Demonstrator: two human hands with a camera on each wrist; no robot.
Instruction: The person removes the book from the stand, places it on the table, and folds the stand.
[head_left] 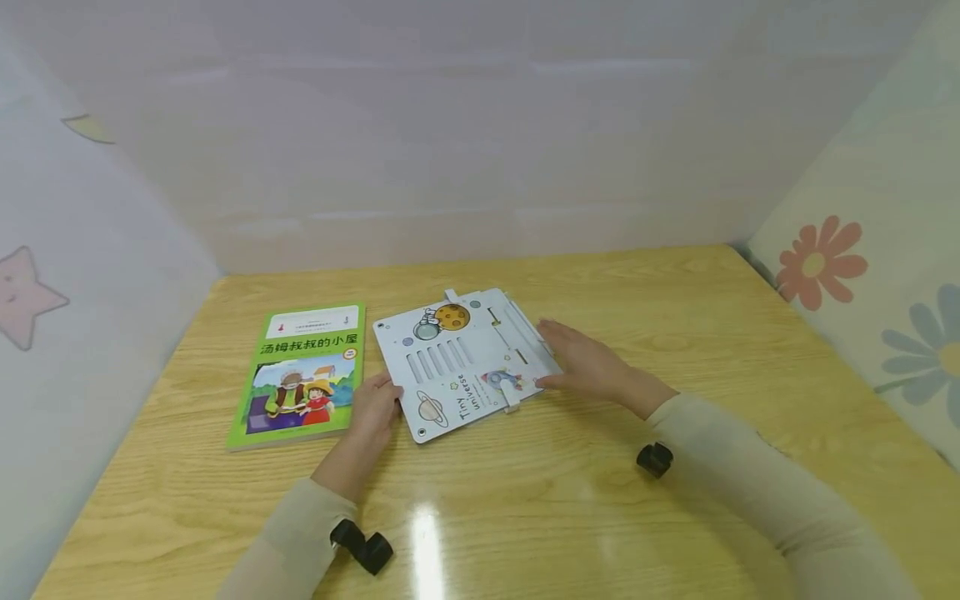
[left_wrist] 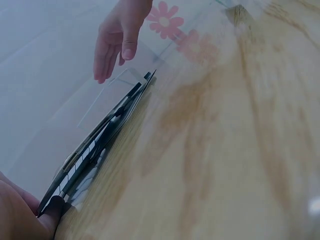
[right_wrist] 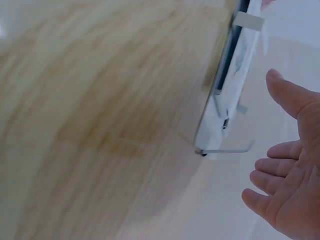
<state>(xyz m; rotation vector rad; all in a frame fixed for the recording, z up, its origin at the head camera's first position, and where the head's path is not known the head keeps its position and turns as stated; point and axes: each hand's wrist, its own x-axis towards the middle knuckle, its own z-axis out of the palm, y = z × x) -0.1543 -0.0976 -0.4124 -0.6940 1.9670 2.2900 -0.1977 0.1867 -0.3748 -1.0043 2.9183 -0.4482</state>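
A flat white book stand (head_left: pixel 480 333), printed with planets, a rocket and "Tiny universe", lies folded and turned at an angle in the middle of the table. My left hand (head_left: pixel 373 408) grips its left edge, and in the left wrist view that hand (left_wrist: pixel 25 215) pinches the near end of the stand (left_wrist: pixel 100 145), which tilts up off the wood there. By the right edge is my right hand (head_left: pixel 585 358), its fingers spread. The right wrist view has this hand (right_wrist: pixel 300 175) apart from the stand (right_wrist: pixel 232 80), whose thin wire leg (right_wrist: pixel 227 151) sticks out.
A green picture book (head_left: pixel 307 375) lies flat just left of the stand, close to my left hand. Pale walls with flower (head_left: pixel 817 262) and star (head_left: pixel 26 296) prints enclose the wooden table (head_left: pixel 525 517) at the back and sides.
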